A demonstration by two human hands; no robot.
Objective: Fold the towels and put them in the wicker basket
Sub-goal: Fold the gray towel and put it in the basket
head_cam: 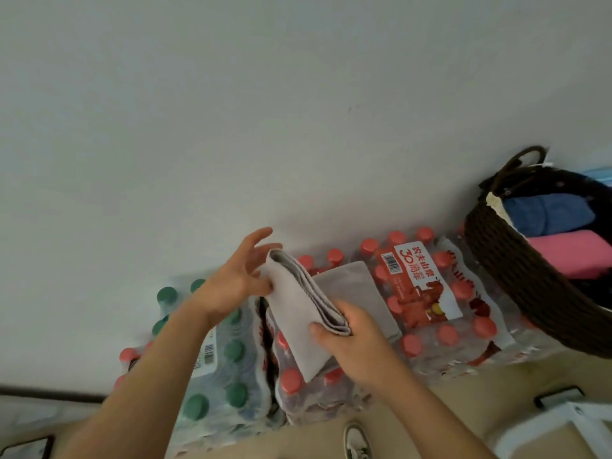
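- Shoe [356,438]: one, on the floor nearest the viewer, below the grip.
- Green-capped bottle pack [225,376]: shrink-wrapped, left of and under the grip. It probably served as part of a makeshift folding surface.
- Right hand [357,339]: clamped on the near end of the grey towel [298,313], thumb over the top and fingers curled behind. This pinch appeared to keep the stacked layers from sliding apart.
- Grey towel: folded into several layers and tilted up on edge between the two hands, one corner hanging down below the grip. A flat grey panel lay on the caps just right of the grip. Whether it was the same cloth could not be told.
- Left hand [238,276]: at the towel's far end, fingers spread and straight, thumb side touching the fold, likely steadying it.
- Red-capped bottle pack [447,326]: under and right of the grip, bearing the towel and the basket.
- Wicker basket [516,276]: dark, well right of the grip and tilted toward the viewer, so within easy reach for the drop.
- Blue towel [546,215] and pink towel [576,253]: folded, side by side inside the basket.
- Wall [265,111]: plain, beyond everything.
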